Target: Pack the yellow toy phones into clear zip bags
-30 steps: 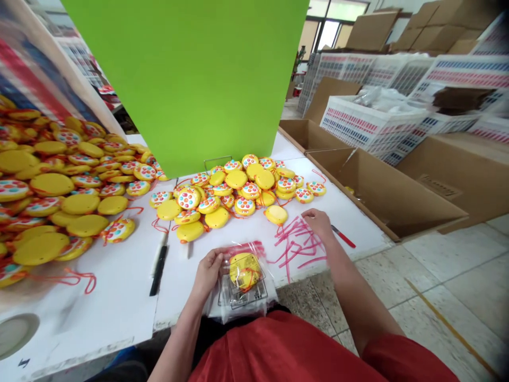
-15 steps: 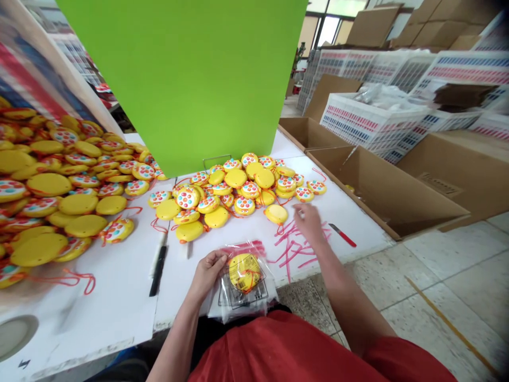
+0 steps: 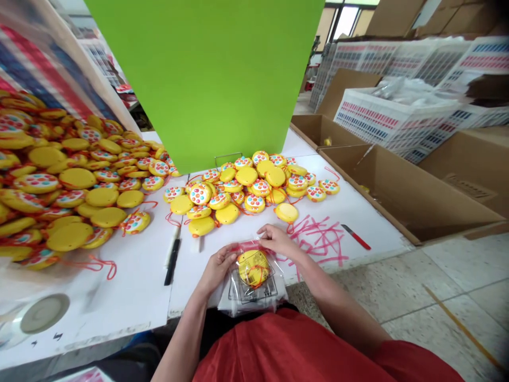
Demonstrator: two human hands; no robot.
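Note:
A clear plastic bag (image 3: 235, 291) with black print lies at the table's front edge, over what look like more bags. Inside it sits a yellow round toy (image 3: 247, 261) with an orange cord, plain side up. My left hand (image 3: 217, 269) is closed on the bag's upper left edge, thumb on top. With its fingers pinched together, my right hand (image 3: 276, 240) is at the bag's upper right corner. Just beyond my hands, a pile of similar toys (image 3: 245, 175) covers the middle of the table, some showing white faces with coloured dots.
A larger heap of toys (image 3: 77, 179) spreads over the left side. A black-handled tool (image 3: 172, 262) and a red-handled knife (image 3: 357, 237) lie on the white table (image 3: 135, 297). Behind stands a green board (image 3: 222, 79). An open cardboard box (image 3: 417, 212) adjoins the table's right edge.
My right hand has come back left from the table beside the toy pile to the bag's top edge. The left hand still holds the bag. The whole view has shifted slightly.

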